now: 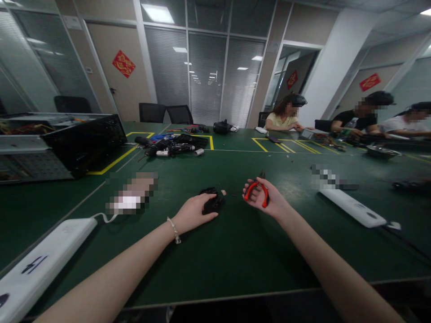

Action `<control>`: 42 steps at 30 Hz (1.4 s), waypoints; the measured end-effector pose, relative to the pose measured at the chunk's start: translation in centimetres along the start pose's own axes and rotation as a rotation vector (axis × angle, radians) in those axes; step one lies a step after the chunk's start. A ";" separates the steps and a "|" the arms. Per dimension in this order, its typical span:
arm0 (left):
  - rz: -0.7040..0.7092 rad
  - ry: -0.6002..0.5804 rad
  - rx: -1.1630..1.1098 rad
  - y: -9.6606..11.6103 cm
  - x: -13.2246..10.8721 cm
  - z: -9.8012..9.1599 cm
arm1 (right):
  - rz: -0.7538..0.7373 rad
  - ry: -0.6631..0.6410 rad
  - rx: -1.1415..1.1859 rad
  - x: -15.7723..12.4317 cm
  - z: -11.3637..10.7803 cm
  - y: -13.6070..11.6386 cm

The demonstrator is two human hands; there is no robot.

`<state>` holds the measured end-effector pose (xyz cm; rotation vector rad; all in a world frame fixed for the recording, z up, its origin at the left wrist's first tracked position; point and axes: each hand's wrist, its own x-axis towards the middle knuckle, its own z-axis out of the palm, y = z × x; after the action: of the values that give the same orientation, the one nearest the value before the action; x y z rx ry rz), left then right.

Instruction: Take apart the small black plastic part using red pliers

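Observation:
My left hand [191,211], with a beaded bracelet at the wrist, is closed around a small black object [212,205] lying on the green table [215,264]. Its exact kind is too dark to make out, and the fingers partly cover it. To the right, my right hand [274,197] is turned palm up and holds pliers with red handles [265,196]. The handles rest across the palm under loosely curled fingers, and the dark jaws point away from me. Between the hands, beside the black object, lies a tiny pale pinkish piece [223,192].
A white power bank-like block [54,255] is cabled to a blurred phone-shaped item [134,193] at left. Behind are an opened computer case [84,143] and a pile of dark tools and cables [171,146]. A white power strip [353,207] lies right. Several people sit at the far right.

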<state>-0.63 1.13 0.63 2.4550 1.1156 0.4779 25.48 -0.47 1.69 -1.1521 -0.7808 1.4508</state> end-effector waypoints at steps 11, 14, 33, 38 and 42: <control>0.019 -0.006 -0.002 0.1 0.0 -0.1 | -0.689 0.065 -1.231 -0.5 1.1 0.6; 0.035 -0.014 0.005 0.0 0.1 -0.1 | -0.857 -0.001 -1.522 -0.5 1.3 1.1; 0.116 -0.077 -0.020 -0.2 0.2 -0.3 | -1.030 -0.044 -1.713 0.1 1.6 2.1; 0.094 -0.063 -0.023 -0.2 0.2 -0.2 | -0.923 0.052 -1.462 -0.6 2.1 2.0; 0.038 -0.041 -0.050 -0.2 0.2 -0.1 | -0.684 0.124 -1.133 -0.5 2.0 1.5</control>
<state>-0.69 1.42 0.60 2.4355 1.0296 0.4586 23.04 -1.02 1.05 -1.5159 -1.7903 0.2796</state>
